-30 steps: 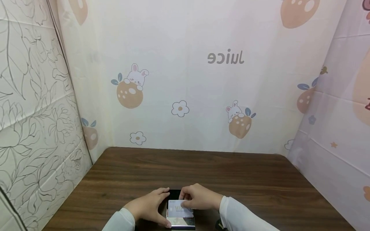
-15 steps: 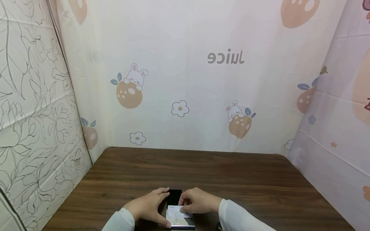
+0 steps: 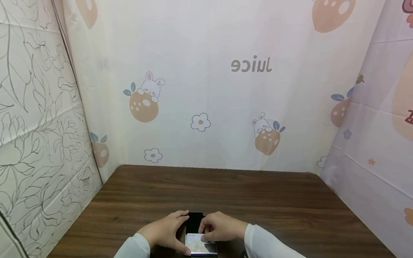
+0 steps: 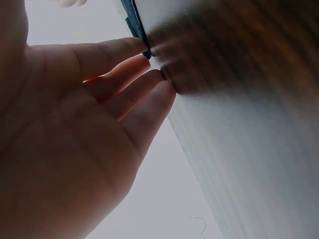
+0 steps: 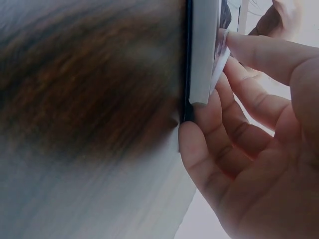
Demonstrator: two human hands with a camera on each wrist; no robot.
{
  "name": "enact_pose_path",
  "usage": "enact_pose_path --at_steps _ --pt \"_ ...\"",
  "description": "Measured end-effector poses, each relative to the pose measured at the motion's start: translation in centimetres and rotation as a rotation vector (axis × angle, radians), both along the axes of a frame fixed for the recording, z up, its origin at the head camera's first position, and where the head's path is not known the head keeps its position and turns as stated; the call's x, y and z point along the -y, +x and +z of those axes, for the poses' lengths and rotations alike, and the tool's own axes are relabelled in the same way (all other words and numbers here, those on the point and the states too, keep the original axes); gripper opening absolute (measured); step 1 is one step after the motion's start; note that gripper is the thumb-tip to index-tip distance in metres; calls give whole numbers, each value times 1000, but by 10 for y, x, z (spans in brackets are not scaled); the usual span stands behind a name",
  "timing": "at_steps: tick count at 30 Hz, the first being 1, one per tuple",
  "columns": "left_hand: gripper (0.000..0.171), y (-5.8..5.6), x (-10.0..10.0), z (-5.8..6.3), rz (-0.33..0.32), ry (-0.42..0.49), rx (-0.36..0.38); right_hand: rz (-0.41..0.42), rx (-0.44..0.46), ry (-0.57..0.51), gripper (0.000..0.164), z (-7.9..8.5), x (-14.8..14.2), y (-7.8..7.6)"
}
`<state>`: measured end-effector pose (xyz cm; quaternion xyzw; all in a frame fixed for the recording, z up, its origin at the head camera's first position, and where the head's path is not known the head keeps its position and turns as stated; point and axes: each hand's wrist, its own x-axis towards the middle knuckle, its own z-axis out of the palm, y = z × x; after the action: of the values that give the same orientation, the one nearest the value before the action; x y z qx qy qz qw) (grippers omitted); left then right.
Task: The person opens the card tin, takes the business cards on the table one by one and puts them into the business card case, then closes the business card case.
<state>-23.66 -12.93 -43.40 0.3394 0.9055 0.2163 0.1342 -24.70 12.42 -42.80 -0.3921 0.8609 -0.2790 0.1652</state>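
Near the table's front edge lies an unfolded card holder, with a black flap [image 3: 194, 223] on the far side and a silver case part nearer me. My right hand [image 3: 222, 226] pinches a pale printed card [image 3: 194, 242] that overlaps most of the silver part. In the right wrist view the card [image 5: 219, 69] stands close along the thick grey case [image 5: 203, 55], thumb on its face. My left hand [image 3: 167, 229] spans the holder's left side, thumb at the near corner. In the left wrist view its fairly straight fingers touch the flap's edge [image 4: 137, 25].
The brown wood-grain table [image 3: 258, 193] stretches back to a pale printed curtain [image 3: 206, 89]. A line-drawn floral cloth [image 3: 42, 143] hangs on the left, another printed cloth [image 3: 371, 172] on the right. Something small and dark [image 3: 244, 254] shows partly beside my right sleeve.
The card has moved toward me, down over the silver part, so more of the black flap shows. My right hand has shifted slightly nearer with it. My left hand stays put.
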Motion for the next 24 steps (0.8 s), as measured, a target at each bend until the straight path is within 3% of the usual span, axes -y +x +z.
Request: enact_pose_path --at_steps 13,24 --pt "97 2 1 4 11 -9 21 13 -23 -1 17 3 1 6" --pt "98 2 -1 2 2 -5 2 87 -78 5 26 5 -8 6"
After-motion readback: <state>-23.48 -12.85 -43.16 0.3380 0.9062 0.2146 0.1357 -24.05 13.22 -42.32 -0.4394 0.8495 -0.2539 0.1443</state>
